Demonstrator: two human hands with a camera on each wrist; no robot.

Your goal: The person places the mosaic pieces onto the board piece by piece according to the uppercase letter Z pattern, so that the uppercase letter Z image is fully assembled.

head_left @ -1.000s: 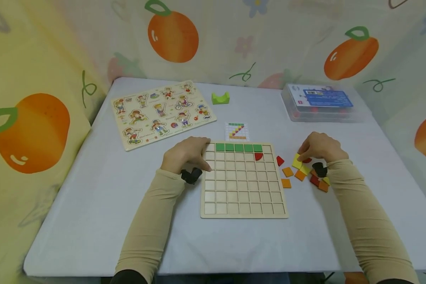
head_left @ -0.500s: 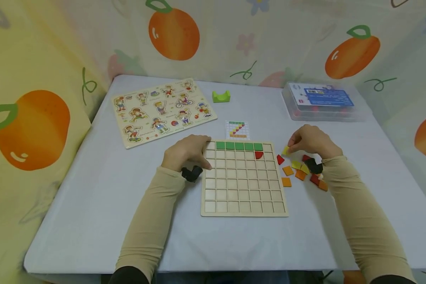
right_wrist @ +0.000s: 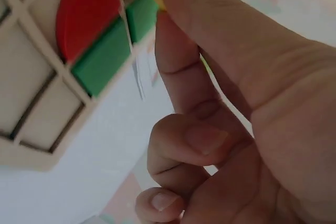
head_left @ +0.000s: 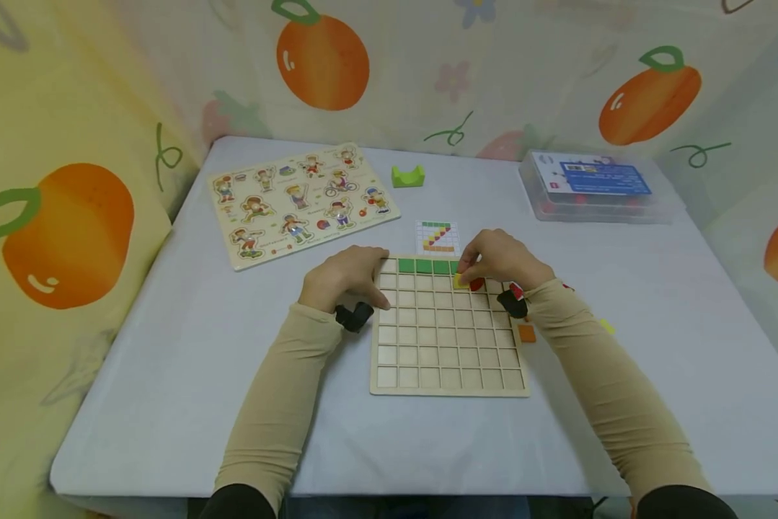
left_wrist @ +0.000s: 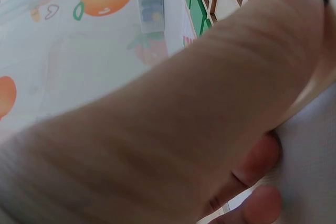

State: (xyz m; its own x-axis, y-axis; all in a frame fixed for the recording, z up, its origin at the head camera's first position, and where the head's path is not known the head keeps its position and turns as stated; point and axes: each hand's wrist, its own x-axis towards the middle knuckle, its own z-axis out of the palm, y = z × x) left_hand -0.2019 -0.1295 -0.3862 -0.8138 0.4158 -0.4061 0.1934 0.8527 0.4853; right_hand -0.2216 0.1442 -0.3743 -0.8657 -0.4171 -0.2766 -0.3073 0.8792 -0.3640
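A wooden grid board (head_left: 450,382) lies before me, with green square tiles (head_left: 424,266) along its top row and a red quarter-round tile (right_wrist: 92,14) below that row. My left hand (head_left: 345,277) holds the board's upper left edge, its thumb (left_wrist: 283,19) over the rim. Between thumb and forefinger my right hand (head_left: 502,258) pinches a yellow tile (head_left: 460,281), right at the cell left of the red tile. The right hand hides the right end of the green row. A small printed pattern card (head_left: 437,238) lies just beyond the board.
Beside the board's right edge lies an orange tile (head_left: 527,333); my right sleeve covers most of the loose tiles there. A picture puzzle board (head_left: 304,205) stands back left, near a light green curved block (head_left: 407,176). A clear plastic box (head_left: 593,189) sits back right.
My right hand has picked a yellow tile from the loose pile and carried it left to the grid's second row. My left hand stays at the board's edge.
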